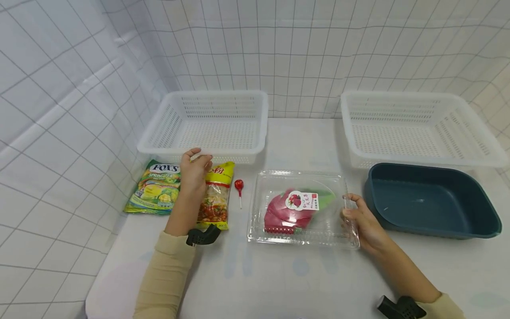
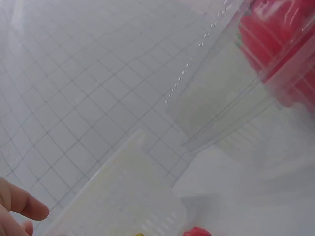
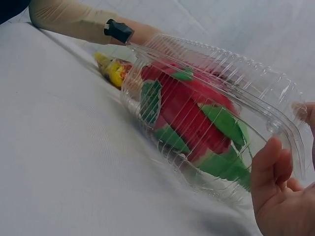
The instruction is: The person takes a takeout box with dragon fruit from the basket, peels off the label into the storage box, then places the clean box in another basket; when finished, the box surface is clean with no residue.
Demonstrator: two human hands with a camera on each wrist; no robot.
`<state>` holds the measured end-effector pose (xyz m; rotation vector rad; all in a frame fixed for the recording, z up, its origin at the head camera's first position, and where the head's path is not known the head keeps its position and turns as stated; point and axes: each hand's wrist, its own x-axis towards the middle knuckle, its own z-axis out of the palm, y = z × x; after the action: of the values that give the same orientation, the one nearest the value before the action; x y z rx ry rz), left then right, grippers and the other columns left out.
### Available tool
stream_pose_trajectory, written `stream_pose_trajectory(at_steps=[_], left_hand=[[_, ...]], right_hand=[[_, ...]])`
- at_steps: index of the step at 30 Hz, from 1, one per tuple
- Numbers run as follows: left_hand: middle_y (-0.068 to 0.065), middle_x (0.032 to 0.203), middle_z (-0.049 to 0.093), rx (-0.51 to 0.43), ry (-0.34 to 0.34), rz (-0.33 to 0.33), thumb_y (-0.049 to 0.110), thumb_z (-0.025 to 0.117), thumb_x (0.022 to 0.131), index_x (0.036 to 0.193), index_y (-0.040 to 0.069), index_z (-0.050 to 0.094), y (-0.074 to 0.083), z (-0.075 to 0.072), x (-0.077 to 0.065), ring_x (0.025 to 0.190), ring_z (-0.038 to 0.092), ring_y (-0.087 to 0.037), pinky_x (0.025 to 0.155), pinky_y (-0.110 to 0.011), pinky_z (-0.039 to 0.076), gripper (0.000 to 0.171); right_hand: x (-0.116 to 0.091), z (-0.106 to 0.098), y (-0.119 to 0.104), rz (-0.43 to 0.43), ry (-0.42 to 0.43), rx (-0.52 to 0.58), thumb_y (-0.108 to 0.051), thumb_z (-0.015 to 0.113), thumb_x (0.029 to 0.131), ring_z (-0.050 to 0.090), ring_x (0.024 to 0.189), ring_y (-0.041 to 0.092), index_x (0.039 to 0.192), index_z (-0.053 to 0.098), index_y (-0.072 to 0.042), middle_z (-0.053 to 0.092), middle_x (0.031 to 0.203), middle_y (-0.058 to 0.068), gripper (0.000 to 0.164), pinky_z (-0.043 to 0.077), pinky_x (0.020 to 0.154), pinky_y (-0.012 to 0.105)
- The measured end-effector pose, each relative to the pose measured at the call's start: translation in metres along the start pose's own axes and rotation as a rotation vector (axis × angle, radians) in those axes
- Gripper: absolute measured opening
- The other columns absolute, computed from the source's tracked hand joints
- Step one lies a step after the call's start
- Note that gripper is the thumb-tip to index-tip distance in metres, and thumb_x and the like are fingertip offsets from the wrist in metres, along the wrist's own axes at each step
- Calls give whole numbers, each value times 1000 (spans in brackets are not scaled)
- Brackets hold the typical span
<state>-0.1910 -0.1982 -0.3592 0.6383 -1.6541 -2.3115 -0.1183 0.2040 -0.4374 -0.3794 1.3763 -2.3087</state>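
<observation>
While R hand (image 1: 365,223) grips clr box (image 1: 334,226) nr tub (image 1: 432,199), L hand (image 1: 194,173), loose, part-hides pkt (image 1: 217,199).

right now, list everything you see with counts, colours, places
left basket: 1, white, back left
right basket: 1, white, back right
tub: 1, dark teal, right
plastic container: 1, clear, centre
fruit-like item: 1, red and green, inside container
label: 1, white-red, on container
Fox's bag: 1, green, left
packet: 1, yellow, right of bag
lollipop: 1, red, beside packet
table: 1, white, underneath
grid backdrop: 1, white, behind
wrist devices: 2, black, wrists
sleeves: 2, beige, forearms
left hand: 1, near packet
right hand: 1, gripping container
</observation>
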Motion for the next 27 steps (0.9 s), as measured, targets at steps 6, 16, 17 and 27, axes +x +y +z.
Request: stream_pose_trajectory(at_steps=[6, 16, 17, 27], left_hand=[[-6, 120, 33, 171, -33, -27, 1, 54, 95, 126, 5, 40, 2, 9, -15, 98, 37, -15, 91, -27, 37, 34], [-10, 117, 54, 225, -222, 6, 4, 56, 97, 123, 4, 44, -7, 31, -42, 102, 53, -18, 100, -35, 42, 28], [-10, 117, 54, 238, -247, 12, 4, 56, 97, 123, 4, 45, -9, 33, -44, 102, 53, -19, 98, -34, 42, 28], [-24, 129, 48, 496, -452, 105, 6, 55, 95, 132, -2, 42, -31, 26, -63, 111, 53, -30, 89, -30, 47, 40]], right_hand=[[-2, 5, -3, 22, 123, -154, -10, 41, 102, 50, 66, 3, 129, 34, -23, 52, 79, -7, 30, 44, 54, 18], [-3, 16, -16, 122, 230, -509, -26, 38, 104, 33, 129, 31, 153, 4, 3, 17, 150, 27, 66, 43, 89, 20], [-4, 16, -18, 113, 219, -524, -25, 38, 104, 25, 135, 34, 153, 1, 3, 11, 155, 26, 67, 39, 97, 23], [-1, 31, -32, -179, 219, -988, -11, 69, 90, 18, 138, 36, 149, 26, -3, 21, 151, 17, 74, 21, 105, 67]])
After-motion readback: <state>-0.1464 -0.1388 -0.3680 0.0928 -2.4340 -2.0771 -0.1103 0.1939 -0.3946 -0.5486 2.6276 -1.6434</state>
